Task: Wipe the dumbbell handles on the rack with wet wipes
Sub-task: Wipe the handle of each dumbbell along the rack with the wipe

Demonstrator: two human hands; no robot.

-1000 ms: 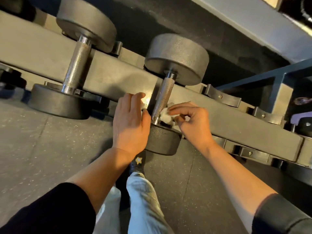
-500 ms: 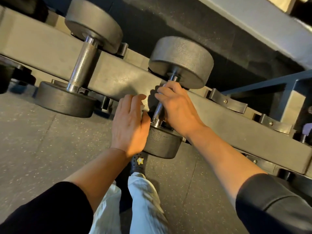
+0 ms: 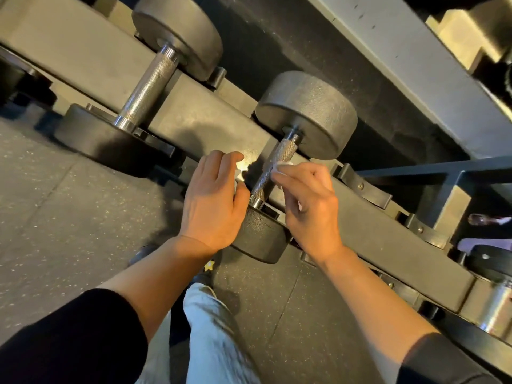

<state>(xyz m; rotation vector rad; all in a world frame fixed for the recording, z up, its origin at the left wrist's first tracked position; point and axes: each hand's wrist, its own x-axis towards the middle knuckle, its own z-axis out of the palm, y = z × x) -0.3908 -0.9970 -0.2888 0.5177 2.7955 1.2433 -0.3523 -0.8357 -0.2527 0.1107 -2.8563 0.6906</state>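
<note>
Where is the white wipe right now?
In the head view, the wet wipe is near the middle, pinched in the right hand against the right side of the nearer dumbbell's handle, opposite the left hand.

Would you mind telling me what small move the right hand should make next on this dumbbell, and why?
Probably slide the wet wipe up the handle toward the far weight head. The right hand pinches the wipe against the handle's middle, while the knurled stretch above it lies bare. The left hand rests beside the handle's lower end, so that part seems already attended to.
</note>
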